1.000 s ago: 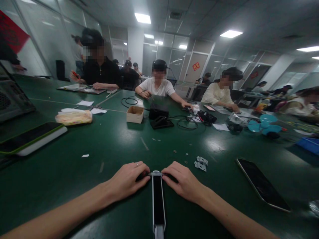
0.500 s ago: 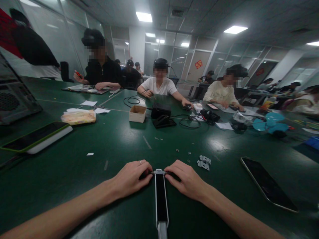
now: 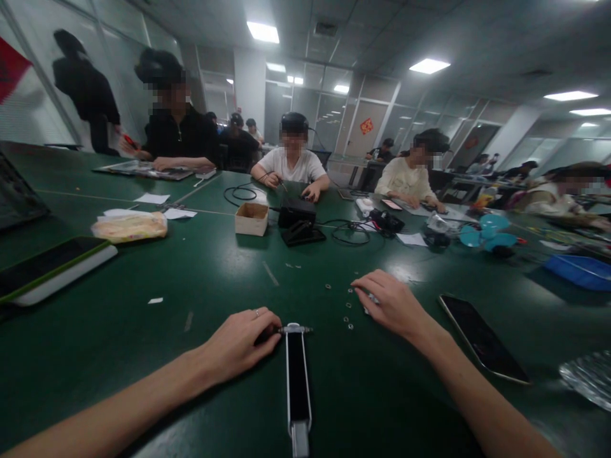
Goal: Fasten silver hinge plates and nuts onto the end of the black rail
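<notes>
My left hand [image 3: 245,340] pinches the left end of a thin threaded rod [image 3: 308,329] between thumb and fingers. This rod crosses the far end of a long, narrow bar [image 3: 298,375] with a white frame and a black middle, lying on the table and pointing toward me. My right hand [image 3: 394,302] is apart from the bar, its thumb and index finger spread. Its index fingertip is close to a small metal nut [image 3: 351,291]; I cannot tell whether they touch. Several more small rings or nuts [image 3: 348,305] lie nearby. Metal brackets [image 3: 370,302] are mostly hidden under the right hand.
A dark phone [image 3: 482,337] lies right of my hand, with a ridged clear dish [image 3: 589,378] beyond it. Ahead are an open cardboard box [image 3: 251,219], a black device [image 3: 298,219] and cables. A green-edged phone [image 3: 52,270] is at left. Co-workers sit across the table.
My right hand has let go of the rod's right end and moved right and forward to the nuts and brackets. My left hand keeps its hold. The view has turned slightly right.
</notes>
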The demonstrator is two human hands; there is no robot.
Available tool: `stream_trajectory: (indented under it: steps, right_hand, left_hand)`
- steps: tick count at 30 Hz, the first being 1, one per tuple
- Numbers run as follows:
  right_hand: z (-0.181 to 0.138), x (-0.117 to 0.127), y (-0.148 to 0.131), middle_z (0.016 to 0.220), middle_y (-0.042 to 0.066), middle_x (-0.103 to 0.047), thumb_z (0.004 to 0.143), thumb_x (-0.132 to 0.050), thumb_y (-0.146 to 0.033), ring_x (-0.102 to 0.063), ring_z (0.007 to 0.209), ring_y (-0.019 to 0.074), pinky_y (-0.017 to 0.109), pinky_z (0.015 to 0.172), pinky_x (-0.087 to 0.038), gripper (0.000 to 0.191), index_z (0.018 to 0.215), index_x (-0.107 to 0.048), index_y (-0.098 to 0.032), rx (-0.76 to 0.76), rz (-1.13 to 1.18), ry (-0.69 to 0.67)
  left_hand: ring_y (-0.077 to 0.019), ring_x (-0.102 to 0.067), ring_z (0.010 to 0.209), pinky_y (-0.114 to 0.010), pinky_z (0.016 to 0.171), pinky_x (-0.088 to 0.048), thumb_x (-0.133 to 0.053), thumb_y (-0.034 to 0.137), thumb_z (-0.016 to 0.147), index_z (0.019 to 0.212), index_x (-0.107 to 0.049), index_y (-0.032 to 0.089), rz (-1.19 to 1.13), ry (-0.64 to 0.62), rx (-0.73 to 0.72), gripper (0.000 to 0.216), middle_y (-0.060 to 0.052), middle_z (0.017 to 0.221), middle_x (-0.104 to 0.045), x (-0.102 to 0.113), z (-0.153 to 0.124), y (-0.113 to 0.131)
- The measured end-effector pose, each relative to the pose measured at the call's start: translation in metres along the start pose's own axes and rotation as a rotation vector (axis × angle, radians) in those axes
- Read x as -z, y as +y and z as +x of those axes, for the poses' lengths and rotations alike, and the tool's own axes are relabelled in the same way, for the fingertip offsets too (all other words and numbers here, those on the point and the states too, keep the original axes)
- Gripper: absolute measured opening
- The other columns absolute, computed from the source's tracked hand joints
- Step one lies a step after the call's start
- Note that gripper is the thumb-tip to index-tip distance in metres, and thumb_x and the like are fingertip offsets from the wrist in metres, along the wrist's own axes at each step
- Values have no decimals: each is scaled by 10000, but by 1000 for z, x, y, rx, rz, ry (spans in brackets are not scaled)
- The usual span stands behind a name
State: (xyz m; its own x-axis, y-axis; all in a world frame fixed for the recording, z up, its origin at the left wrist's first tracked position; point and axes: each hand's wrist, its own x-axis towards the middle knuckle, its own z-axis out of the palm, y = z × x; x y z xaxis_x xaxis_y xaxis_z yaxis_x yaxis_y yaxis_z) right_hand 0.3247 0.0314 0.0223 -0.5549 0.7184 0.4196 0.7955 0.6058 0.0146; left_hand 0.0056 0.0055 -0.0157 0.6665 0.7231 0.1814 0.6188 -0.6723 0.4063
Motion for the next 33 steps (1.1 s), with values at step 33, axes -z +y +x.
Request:
stream_trajectory:
  steps: [33]
  right_hand:
    - [-2, -16, -17, 857, 53, -669, 893, -536, -256, -611, 784, 180, 326, 716, -486, 158, 881, -680, -191, -195, 248, -348]
  left_hand:
    - [-164, -572, 734, -275, 633, -453, -462, 248, 904, 1053, -574, 172, 1, 6, -17, 202, -36, 871, -600, 0, -1, -1]
